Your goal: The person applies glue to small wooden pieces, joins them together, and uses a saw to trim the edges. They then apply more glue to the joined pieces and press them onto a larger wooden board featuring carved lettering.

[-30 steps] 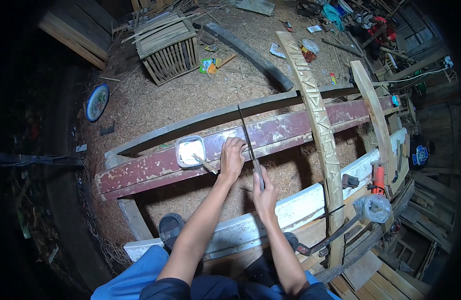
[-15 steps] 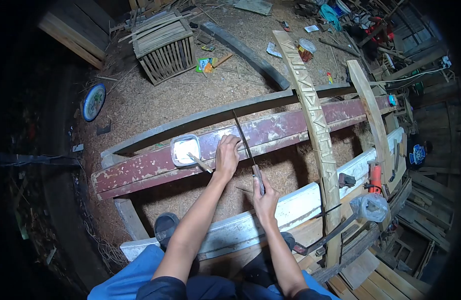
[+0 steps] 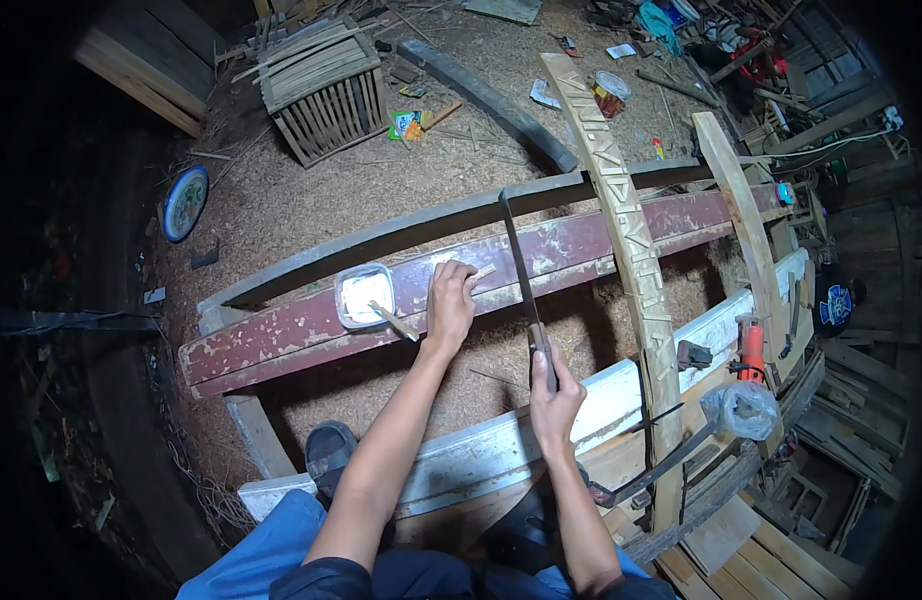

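Note:
My left hand (image 3: 449,305) is closed on a small wooden strip (image 3: 484,272), holding it down on the worn red beam (image 3: 556,245). Its fingers are bent, and the strip's end sticks out to the right. In my right hand (image 3: 556,395) is a handsaw (image 3: 521,265) with a long, narrow dark blade; its teeth are too small to make out. The blade slants up across the beam, apart from the strip. Left of my left hand, a white tub (image 3: 365,296) of white paste stands on the beam, with a stick (image 3: 395,320) resting in it.
A long plank (image 3: 626,225) bearing small wooden triangles crosses the beams on the right, beside a plain board (image 3: 739,210). A white beam (image 3: 601,405) runs nearer my body. A red power tool (image 3: 750,352) and plastic bag (image 3: 746,412) lie right. A slatted crate (image 3: 326,95) stands behind.
My right hand has moved right with the handsaw, taking the blade away from the strip's end. The blade's flat side shows more now. My left hand stays nearly in place on the strip.

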`<state>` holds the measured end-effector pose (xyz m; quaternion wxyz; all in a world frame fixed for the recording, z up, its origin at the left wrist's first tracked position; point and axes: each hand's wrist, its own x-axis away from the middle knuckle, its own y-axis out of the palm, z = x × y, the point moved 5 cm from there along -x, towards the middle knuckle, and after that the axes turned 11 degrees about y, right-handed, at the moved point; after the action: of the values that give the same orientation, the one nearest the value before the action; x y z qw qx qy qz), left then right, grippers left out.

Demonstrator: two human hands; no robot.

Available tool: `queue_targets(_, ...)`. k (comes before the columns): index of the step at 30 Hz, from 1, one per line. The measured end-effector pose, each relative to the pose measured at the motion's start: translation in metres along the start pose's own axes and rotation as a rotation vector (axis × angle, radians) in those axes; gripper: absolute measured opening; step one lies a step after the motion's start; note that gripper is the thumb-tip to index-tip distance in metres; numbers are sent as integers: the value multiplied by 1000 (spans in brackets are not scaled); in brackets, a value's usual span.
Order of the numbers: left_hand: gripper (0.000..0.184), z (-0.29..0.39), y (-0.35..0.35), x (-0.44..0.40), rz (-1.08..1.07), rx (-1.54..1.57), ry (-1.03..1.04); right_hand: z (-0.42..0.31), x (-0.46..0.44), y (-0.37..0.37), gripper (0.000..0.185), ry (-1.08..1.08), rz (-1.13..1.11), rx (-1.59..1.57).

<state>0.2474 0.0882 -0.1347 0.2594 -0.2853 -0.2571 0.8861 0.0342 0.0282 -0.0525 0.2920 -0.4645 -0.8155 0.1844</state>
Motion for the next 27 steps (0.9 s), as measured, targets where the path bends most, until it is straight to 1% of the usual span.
queue_targets(1,14,-1,1,-1,-14,6,-4,-10,-2,-4,38,-98,68,-75)
queue_targets(2,14,0,2,-1,-12,8,-4,-17,-3,1,37,-110,63,-55)
queue_targets(3,14,1,2,-2,-12,-11,-4,-10,-8,9,37,-110,66,-54)
queue_targets(5,14,3,-2,-3,-11,-34,1,4,-18,34,38,-236,81,28)
queue_targets(6,14,3,-2,-2,-32,-29,-13,-4,-18,37,39,11,-53,80)
queue_targets(7,14,2,-1,0,-55,-23,-28,-3,-20,44,39,11,-54,79)
queue_targets(10,15,1,-1,-2,-32,-15,-20,-6,-24,59,41,-114,26,37)
queue_targets(13,16,-1,-2,-3,-25,-25,-11,-7,-28,63,42,-90,19,104)
queue_targets(18,18,-1,-2,1,-3,-21,0,-9,-26,65,42,-84,3,92)
queue_targets(22,15,1,2,-3,-18,-57,-11,-15,-26,60,40,-107,-21,163)
queue_targets(25,13,-2,5,-1,16,-86,-30,-7,-13,55,37,-156,-13,102)
queue_targets(27,13,1,4,-1,40,-88,-28,3,3,38,37,-134,-26,166)
